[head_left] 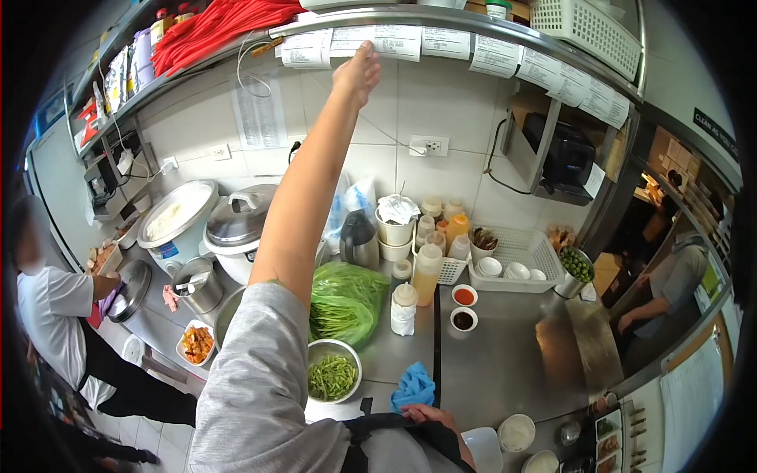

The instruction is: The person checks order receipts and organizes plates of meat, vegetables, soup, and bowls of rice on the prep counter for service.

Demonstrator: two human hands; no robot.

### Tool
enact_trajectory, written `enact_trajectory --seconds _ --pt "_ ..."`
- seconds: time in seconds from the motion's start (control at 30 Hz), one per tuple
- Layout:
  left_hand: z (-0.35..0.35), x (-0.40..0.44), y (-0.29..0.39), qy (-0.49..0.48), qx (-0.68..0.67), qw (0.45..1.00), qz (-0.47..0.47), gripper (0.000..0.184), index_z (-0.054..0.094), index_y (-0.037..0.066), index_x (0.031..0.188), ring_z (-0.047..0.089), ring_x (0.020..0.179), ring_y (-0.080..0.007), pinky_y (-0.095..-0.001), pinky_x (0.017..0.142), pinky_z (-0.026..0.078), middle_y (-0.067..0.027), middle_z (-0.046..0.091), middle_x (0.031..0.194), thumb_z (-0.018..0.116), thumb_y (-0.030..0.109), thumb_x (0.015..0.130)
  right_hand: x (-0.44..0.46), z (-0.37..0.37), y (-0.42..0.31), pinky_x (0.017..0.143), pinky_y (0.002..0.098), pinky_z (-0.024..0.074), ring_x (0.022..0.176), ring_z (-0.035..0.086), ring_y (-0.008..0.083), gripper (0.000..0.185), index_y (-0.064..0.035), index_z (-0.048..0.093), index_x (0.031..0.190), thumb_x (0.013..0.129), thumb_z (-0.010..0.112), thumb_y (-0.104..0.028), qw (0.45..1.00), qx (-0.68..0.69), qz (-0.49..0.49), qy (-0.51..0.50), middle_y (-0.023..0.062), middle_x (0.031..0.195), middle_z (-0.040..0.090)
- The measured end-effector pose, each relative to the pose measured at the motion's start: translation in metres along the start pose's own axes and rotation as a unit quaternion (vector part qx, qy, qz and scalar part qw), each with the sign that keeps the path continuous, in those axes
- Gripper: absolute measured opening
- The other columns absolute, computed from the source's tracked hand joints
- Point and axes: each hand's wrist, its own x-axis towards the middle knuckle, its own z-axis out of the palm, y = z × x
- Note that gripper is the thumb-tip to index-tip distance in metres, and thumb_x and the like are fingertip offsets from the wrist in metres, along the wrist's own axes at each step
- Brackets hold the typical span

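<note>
My left hand [359, 75] is raised to the rail under the overhead shelf. Its thumb and curled fingers are closed at the lower edge of a printed order slip [352, 39] hanging in the row. Low in front of my body, my right hand [432, 415] is partly hidden by the black apron strap. Its curled fingers meet the lower edge of a crumpled blue cloth [412, 386] at the counter. Left of the cloth is a steel bowl of cut green vegetables [332, 377]. Behind it lies a green plastic bag of leafy vegetables [347, 303].
Squeeze bottles [428, 273], a white basket [528, 251] and two sauce cups [464, 318] are on the counter. A lidded cooker [236, 229] stands behind my arm. One person [63, 296] works at the left; another [670, 276] is at the right beyond the opening.
</note>
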Motion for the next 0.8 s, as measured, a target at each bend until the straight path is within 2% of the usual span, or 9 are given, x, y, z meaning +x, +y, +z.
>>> enact_trajectory --seconds 0.1,0.2,0.3,0.6,0.8 --pt "0.001 0.004 0.001 -0.011 0.01 1.0 0.007 0.055 0.05 0.005 0.118 0.056 0.099 -0.02 -0.0335 0.088 0.045 -0.0081 0.06 0.113 0.069 0.04 0.08 0.0 -0.001 0.003 0.077 0.0255 0.0494 0.087 0.067 0.0155 0.024 -0.0122 0.065 0.106 0.093 0.053 -0.028 1.0 0.002 0.002 -0.003 0.0067 0.089 0.069" --pt "-0.005 -0.001 0.002 -0.066 0.032 0.997 -0.036 0.058 0.047 0.014 0.123 0.056 0.095 -0.015 -0.029 0.081 0.046 -0.0038 0.057 0.116 0.067 0.048 0.08 0.002 0.0 0.011 0.077 0.0258 0.0496 0.087 0.067 0.0155 0.025 -0.0124 0.064 0.107 0.094 0.051 -0.029 1.0 -0.005 0.005 -0.007 0.0066 0.088 0.069" --pt "-0.018 -0.001 0.001 -0.069 0.034 0.997 -0.03 0.07 0.039 0.015 0.132 0.055 0.101 -0.0167 -0.0297 0.084 0.046 -0.0063 0.052 0.125 0.067 0.051 0.078 0.003 0.001 0.01 0.078 0.0261 0.0499 0.088 0.067 0.0159 0.025 -0.0123 0.065 0.106 0.094 0.05 -0.029 1.0 0.004 -0.003 -0.008 0.0065 0.088 0.069" --pt "-0.036 0.0 0.017 -0.071 0.052 0.995 -0.042 0.071 0.041 0.014 0.13 0.053 0.105 -0.018 -0.0314 0.086 0.045 -0.0086 0.051 0.123 0.071 0.049 0.076 0.007 0.002 0.012 0.077 0.0259 0.0501 0.084 0.067 0.0155 0.025 -0.012 0.065 0.106 0.093 0.051 -0.028 1.0 -0.016 -0.023 -0.01 0.0068 0.088 0.069" --pt "-0.024 0.011 0.016 -0.011 0.005 1.0 -0.021 0.065 0.047 0.013 0.123 0.054 0.1 -0.0171 -0.031 0.082 0.045 -0.0059 0.052 0.118 0.073 0.046 0.075 0.009 0.003 0.016 0.078 0.0244 0.0491 0.085 0.066 0.0142 0.024 -0.0113 0.065 0.106 0.093 0.051 -0.027 1.0 -0.001 0.015 -0.014 0.0068 0.088 0.069"
